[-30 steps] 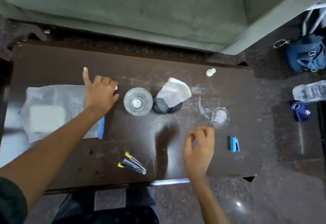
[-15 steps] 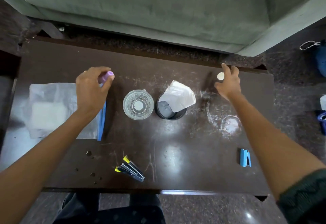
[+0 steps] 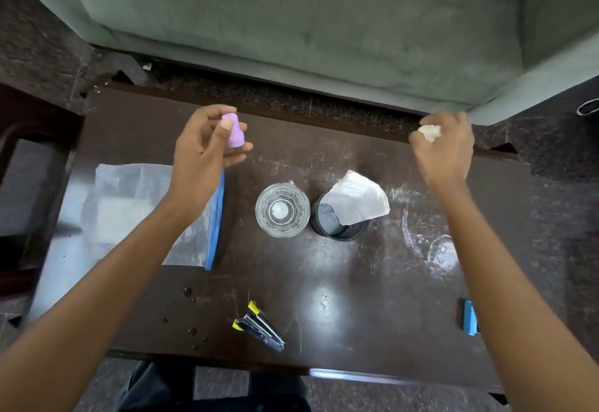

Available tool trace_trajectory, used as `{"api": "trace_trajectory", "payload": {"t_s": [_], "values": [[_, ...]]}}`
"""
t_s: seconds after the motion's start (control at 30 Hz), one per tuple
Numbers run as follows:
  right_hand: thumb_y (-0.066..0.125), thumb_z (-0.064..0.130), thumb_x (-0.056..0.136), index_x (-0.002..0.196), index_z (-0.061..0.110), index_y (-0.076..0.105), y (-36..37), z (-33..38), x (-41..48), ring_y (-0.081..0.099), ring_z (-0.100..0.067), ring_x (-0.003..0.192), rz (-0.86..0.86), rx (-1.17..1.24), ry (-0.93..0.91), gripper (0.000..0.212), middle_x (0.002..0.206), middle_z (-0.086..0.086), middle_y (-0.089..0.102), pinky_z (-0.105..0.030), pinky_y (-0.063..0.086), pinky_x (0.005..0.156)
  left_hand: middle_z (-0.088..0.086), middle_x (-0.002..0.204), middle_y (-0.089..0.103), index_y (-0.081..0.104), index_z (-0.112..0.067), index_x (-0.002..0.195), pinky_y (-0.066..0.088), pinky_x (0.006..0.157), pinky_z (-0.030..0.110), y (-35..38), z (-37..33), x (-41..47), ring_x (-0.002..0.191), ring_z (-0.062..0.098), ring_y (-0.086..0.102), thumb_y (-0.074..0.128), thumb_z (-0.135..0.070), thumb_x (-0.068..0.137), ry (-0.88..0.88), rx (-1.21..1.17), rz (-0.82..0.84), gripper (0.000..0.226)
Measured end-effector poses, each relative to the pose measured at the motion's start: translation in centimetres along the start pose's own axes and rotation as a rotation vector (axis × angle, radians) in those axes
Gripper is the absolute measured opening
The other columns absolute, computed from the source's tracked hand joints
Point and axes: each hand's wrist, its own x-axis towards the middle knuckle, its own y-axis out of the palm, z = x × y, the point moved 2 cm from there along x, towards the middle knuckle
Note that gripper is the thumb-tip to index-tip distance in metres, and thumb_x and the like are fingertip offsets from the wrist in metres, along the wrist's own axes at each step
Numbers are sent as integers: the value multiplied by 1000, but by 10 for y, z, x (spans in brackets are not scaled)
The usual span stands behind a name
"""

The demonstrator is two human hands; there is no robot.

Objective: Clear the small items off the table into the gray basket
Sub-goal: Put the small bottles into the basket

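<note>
The left hand pinches a small purple tapered cap between thumb and fingertips, raised above the dark wooden table. The right hand closes around a small white object, blurred, near the far edge. Between them stands the dark gray mesh basket holding white paper, just beside a clear glass tumbler.

place: home living room | evidence: green sofa, low coffee table
</note>
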Motion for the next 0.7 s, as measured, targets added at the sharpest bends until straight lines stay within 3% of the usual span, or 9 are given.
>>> {"api": "trace_trajectory", "payload": {"t_s": [0.07,0.13,0.2,0.27,0.3,0.37,0.43,0.53,0.7], "values": [[55,19,70,76,10,62,-6,46,-11,53,-27,77,22,186,0,13,85,-12,58,-34,42,69,-2,94,69,62,-27,104,58,69,22,-4,-6,-2,73,10,69,51,-25,96,-57,-79,39,14],[51,21,66,64,0,57,-3,96,-28,48,-29,60,140,345,-12,23,65,-17,54,-44,44,57,-6,93,69,66,-32,106,56,69,20,-15,-11,-5,72,7,66,51,-24,96,-112,-130,71,20],[50,19,65,59,-5,55,6,146,-50,42,-24,52,272,447,-109,25,54,-18,49,-43,38,51,-10,94,70,67,-35,108,54,69,19,-32,-14,-7,73,5,62,47,-19,97,-152,-170,97,28],[58,15,69,61,9,58,19,188,-72,43,-17,49,440,482,-227,10,48,-8,50,-37,41,54,-12,96,72,67,-35,110,52,67,16,-51,-18,-10,75,5,62,43,-14,97,-166,-180,104,34],[64,14,72,70,16,62,27,204,-83,43,-14,48,529,474,-282,3,47,-2,51,-34,42,57,-13,96,73,66,-35,111,51,66,16,-61,-20,-12,75,4,63,43,-13,97,-164,-180,101,35],[70,18,75,94,20,68,43,235,-102,45,-8,49,678,417,-390,19,48,6,51,-29,41,61,-15,96,73,61,-35,116,51,66,16,-85,-25,-15,76,4,64,46,-15,96,-156,-184,82,32],[71,24,76,103,23,68,59,263,-118,50,-8,59,746,358,-468,27,53,9,52,-32,45,66,-15,97,72,56,-35,123,51,67,17,-111,-30,-19,79,4,65,50,-19,94,-142,-182,69,33],[69,23,76,98,25,70,79,304,-140,58,-12,74,772,291,-590,22,67,11,59,-39,51,77,-12,105,71,52,-29,131,50,70,21,-152,-37,-23,87,7,64,50,-19,94,-126,-166,30,38],[67,20,76,89,22,72,114,380,-177,60,-12,79,801,248,-737,14,79,6,67,-40,51,76,-2,112,68,53,-30,126,49,69,23,-232,-43,-28,85,7,64,48,-15,96,-112,-198,-158,34]]}}
